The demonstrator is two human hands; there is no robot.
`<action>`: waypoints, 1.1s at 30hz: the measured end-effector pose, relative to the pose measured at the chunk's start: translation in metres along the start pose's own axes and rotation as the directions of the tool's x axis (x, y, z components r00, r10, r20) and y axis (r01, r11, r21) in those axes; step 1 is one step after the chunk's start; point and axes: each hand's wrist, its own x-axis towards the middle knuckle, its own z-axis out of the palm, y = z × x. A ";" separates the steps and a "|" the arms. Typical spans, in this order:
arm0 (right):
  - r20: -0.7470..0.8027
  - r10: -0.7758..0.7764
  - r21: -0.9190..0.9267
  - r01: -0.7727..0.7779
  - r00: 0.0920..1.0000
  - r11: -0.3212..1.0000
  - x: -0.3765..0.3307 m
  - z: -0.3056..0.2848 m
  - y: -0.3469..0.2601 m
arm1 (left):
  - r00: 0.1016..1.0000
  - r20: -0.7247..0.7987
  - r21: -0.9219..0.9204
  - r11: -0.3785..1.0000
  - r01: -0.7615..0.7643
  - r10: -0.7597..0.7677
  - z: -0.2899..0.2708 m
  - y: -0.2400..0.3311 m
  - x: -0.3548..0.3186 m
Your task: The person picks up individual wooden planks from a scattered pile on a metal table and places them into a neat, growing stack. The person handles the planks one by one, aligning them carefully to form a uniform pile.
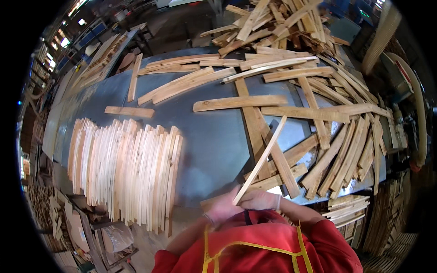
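Observation:
A narrow pale wooden strip (261,159) slants up and to the right from my hands at the near edge of the table. My left hand (223,207) is closed on its lower end. My right hand (260,200) is closed at the same end, pressed up beside the left; its fingertips are partly hidden. Both hands look whitish, as if in thin gloves. Beyond and right of the strip, several rough planks (273,150) lie crossed over one another. To my left stands a row of pale strips (132,173), packed side by side and reaching past the table's near edge.
The grey metal table (205,150) stretches ahead. Loose planks (186,86) lie along its far side, and a large heap of boards (277,27) rises behind. At the right, more boards (346,154) fan out. A ribbed hose (382,38) hangs far right; stacked wood (348,209) sits below the table.

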 end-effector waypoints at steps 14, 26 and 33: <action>-0.757 0.123 -0.488 -0.682 0.641 0.545 0.106 -0.300 0.007 | 0.446 -0.888 0.454 0.365 0.813 0.110 -0.044 -0.164 -0.134; -0.731 0.293 -0.145 -0.560 0.617 0.816 0.103 -0.176 -0.002 | 0.734 -0.679 0.448 0.776 0.444 -0.028 0.002 -0.108 -0.029; -0.372 0.347 0.828 0.138 0.861 0.544 0.163 -0.022 -0.024 | 0.481 -0.851 -0.161 0.976 0.145 -0.212 -0.009 -0.129 -0.065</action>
